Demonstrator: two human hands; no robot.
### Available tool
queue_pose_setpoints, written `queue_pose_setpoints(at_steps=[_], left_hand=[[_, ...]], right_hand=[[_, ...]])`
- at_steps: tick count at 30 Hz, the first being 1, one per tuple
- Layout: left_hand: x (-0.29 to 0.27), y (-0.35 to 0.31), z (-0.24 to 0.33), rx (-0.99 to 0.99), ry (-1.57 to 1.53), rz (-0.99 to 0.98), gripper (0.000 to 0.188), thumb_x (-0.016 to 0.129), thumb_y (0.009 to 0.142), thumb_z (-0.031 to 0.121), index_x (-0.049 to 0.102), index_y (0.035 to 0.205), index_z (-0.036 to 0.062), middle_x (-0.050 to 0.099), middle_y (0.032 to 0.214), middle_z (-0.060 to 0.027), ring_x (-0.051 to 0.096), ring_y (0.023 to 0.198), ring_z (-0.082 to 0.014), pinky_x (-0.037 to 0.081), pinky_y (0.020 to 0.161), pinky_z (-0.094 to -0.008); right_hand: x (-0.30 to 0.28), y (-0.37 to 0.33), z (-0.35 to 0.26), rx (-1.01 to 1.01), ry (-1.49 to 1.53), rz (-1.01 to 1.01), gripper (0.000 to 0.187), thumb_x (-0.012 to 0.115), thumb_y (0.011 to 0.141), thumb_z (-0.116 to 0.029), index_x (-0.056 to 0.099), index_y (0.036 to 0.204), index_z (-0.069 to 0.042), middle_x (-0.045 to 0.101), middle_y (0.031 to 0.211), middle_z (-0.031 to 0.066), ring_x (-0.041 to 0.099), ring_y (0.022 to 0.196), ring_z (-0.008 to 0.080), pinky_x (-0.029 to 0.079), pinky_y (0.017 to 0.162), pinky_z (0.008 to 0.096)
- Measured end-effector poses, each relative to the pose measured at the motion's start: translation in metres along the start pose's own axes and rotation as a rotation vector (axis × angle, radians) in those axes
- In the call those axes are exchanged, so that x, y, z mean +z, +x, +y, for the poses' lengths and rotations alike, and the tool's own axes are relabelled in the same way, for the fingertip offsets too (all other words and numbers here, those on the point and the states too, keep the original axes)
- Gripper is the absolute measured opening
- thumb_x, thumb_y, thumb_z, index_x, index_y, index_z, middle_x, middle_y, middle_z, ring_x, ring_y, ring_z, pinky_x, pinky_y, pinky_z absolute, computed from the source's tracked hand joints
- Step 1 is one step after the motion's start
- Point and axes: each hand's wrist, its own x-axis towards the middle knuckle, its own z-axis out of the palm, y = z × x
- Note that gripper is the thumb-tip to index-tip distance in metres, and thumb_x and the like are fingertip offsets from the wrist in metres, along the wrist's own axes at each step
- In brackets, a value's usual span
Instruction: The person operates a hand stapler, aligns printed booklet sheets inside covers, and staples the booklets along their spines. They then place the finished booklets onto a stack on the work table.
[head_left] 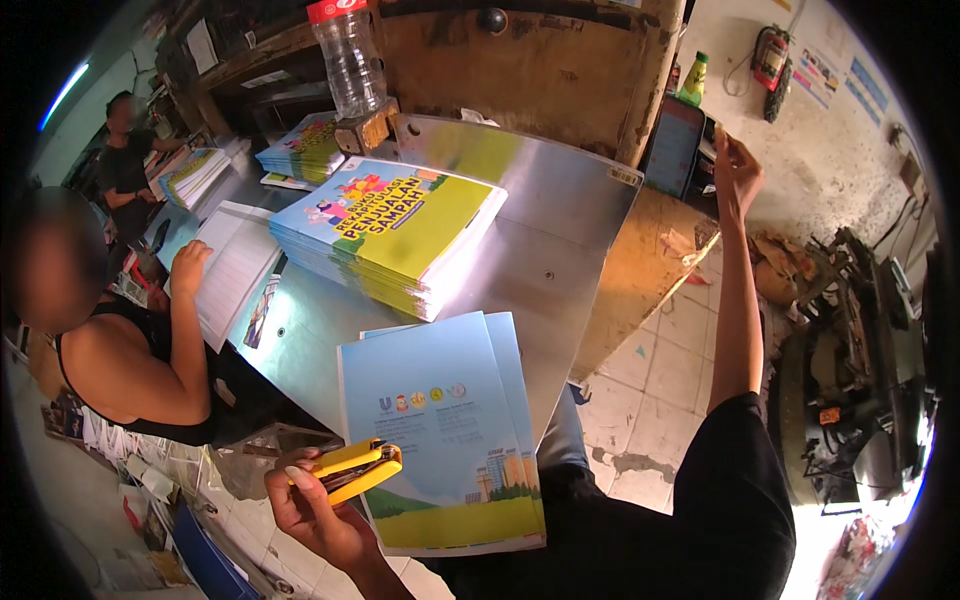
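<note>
My left hand is closed round a yellow stapler, held over the lower left part of a light blue booklet. That booklet shows a row of small logos, buildings and green grass; a second blue sheet or booklet peeks out behind it. Both lie across the near edge of the metal table, close to my body. Out to the right, my right hand is raised with its fingers drawn together, beside a dark phone. Whatever those fingers may hold is too small to make out.
A thick stack of blue and green booklets sits mid-table, with another stack behind. A clear red-lidded jar stands at the back. On the left a person touches white sheets; another person is farther off. Machinery stands right.
</note>
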Motion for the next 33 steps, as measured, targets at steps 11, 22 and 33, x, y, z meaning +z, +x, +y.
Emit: queue_pose_setpoints(at_steps=[11,22,33], left_hand=[[-0.006,-0.001,0.000,-0.178,-0.050,0.140,0.029,0.055,0.106,0.029,0.048,0.093,0.0038,0.052,0.095,-0.0043,0.055,0.092,-0.0118,0.049,0.086,-0.0291],[0.012,-0.006,-0.003,-0.387,-0.024,0.140,0.032,0.053,0.107,0.032,0.051,0.114,0.0012,0.057,0.096,-0.0069,0.066,0.077,-0.0139,0.063,0.061,-0.0294],[0.029,-0.011,-0.011,-0.302,0.038,-0.279,0.044,0.046,0.109,0.031,0.050,0.134,-0.0052,0.060,0.125,-0.0143,0.065,0.109,-0.0214,0.059,0.085,-0.0318]], right_hand=[[-0.011,-0.026,0.028,0.191,-0.153,-0.274,0.057,0.074,0.088,-0.052,0.078,0.100,0.004,0.075,0.079,0.0096,0.072,0.070,0.0133,0.058,0.069,0.0279],[-0.022,-0.040,0.014,0.168,0.098,-0.084,0.046,0.068,0.097,-0.043,0.079,0.097,0.001,0.074,0.078,0.0052,0.068,0.069,0.0096,0.053,0.064,0.0283],[-0.070,-0.263,-0.208,0.175,0.495,-1.271,0.034,0.071,0.096,-0.016,0.068,0.120,0.007,0.074,0.105,0.0162,0.071,0.091,0.0194,0.058,0.080,0.0317]])
